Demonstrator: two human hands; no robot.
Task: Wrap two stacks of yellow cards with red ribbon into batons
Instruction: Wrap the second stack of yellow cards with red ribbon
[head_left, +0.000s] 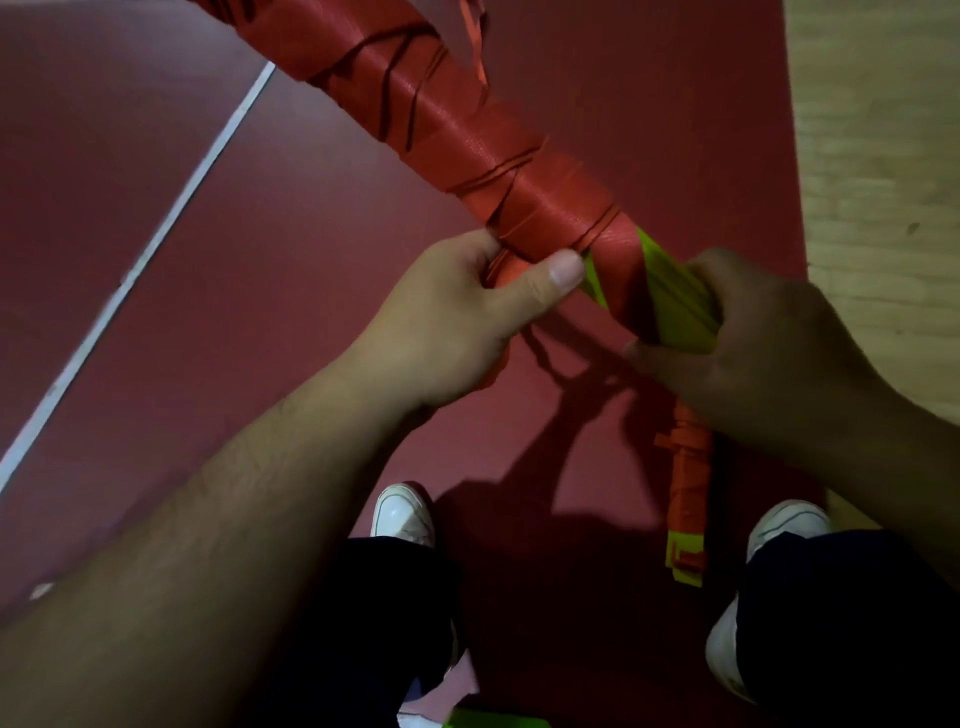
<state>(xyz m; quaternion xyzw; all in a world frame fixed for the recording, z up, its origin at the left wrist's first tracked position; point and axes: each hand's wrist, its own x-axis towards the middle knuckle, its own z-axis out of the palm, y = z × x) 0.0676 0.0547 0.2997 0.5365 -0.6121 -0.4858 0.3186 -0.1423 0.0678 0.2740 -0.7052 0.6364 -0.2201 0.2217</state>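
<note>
left hand: curled round red-wrapped baton | right hand: grips its yellow cards

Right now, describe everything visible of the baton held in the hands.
The baton is a long thick roll, held above the floor, slanting from upper left to lower right. Glossy red ribbon winds round most of it in uneven overlapping turns; its top leaves the frame. Yellow cards show bare at the lower end. The left hand grips the wrapped part, thumb on top; the right hand grips the yellow end.
</note>
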